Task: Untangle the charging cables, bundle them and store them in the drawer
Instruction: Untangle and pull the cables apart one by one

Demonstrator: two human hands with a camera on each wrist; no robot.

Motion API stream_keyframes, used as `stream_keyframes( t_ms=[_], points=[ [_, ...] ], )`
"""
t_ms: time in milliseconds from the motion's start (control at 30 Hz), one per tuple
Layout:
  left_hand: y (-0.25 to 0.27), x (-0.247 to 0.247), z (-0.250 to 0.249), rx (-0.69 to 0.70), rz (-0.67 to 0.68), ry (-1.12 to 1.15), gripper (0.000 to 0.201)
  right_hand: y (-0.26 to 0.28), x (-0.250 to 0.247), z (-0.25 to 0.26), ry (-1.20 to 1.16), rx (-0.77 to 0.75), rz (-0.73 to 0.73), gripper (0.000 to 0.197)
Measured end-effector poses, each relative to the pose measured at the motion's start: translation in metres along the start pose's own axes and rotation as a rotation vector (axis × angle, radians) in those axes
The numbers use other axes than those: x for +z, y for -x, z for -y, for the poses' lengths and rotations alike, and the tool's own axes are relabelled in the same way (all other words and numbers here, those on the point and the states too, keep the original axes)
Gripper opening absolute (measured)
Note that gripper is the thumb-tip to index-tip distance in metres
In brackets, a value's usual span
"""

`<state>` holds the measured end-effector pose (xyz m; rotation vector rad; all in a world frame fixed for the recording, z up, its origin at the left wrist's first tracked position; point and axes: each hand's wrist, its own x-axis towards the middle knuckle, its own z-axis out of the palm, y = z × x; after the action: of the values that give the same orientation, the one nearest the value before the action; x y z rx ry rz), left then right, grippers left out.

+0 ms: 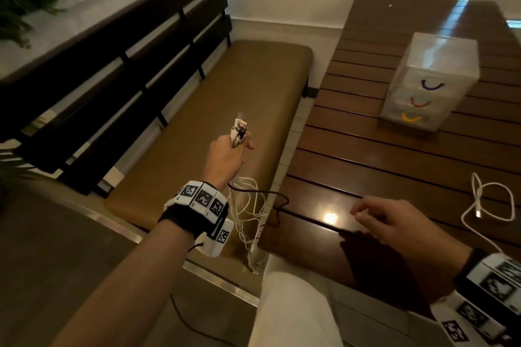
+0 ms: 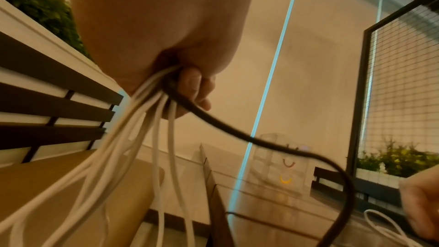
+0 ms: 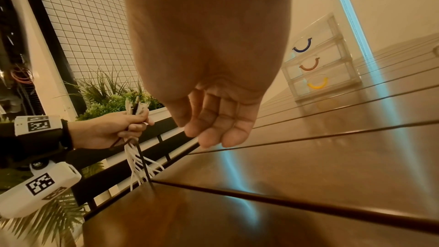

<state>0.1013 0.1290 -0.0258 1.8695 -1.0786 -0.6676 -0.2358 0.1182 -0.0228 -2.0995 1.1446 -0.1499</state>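
Note:
My left hand [image 1: 239, 144] is raised over the bench and grips a bunch of charging cables [image 1: 248, 214] just below their plugs [image 1: 240, 129]. Several white strands [image 2: 142, 119] and one black cable [image 2: 237, 132] hang from the fist. They trail down past the table's near left corner. My right hand [image 1: 363, 211] hovers low over the table with fingers [image 3: 218, 129] loosely curled and holds nothing. One more white cable [image 1: 490, 205] lies in loose loops on the table, to the right of that hand. A clear three-drawer unit [image 1: 428, 79] stands farther back, all drawers closed.
The slatted dark wooden table [image 1: 366, 155] fills the right side. A tan cushioned bench [image 1: 225, 93] with a dark slatted back runs along the left. Planters with green plants [image 3: 111, 99] and a wire-mesh screen [image 2: 403, 82] lie beyond. My white-trousered leg [image 1: 293, 307] is at the bottom.

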Motion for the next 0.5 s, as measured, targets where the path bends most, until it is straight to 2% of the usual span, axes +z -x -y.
stream_keyframes(
  t_ms=[233,333,400,500],
  points=[
    [0.043,0.02,-0.07,0.24,0.236,0.315,0.043,0.006,-0.019,0.0,0.058,-0.043,-0.095,0.009],
    [0.063,0.035,-0.102,0.292,0.317,0.461,0.034,0.017,-0.051,-0.01,0.107,-0.007,-0.189,0.014],
    [0.072,0.048,-0.116,0.318,0.332,0.45,0.032,0.028,-0.076,-0.024,0.174,0.061,-0.215,0.015],
    [0.08,0.079,-0.124,0.343,0.325,0.365,0.047,0.053,-0.101,-0.047,0.268,0.185,-0.184,0.015]
  ],
)
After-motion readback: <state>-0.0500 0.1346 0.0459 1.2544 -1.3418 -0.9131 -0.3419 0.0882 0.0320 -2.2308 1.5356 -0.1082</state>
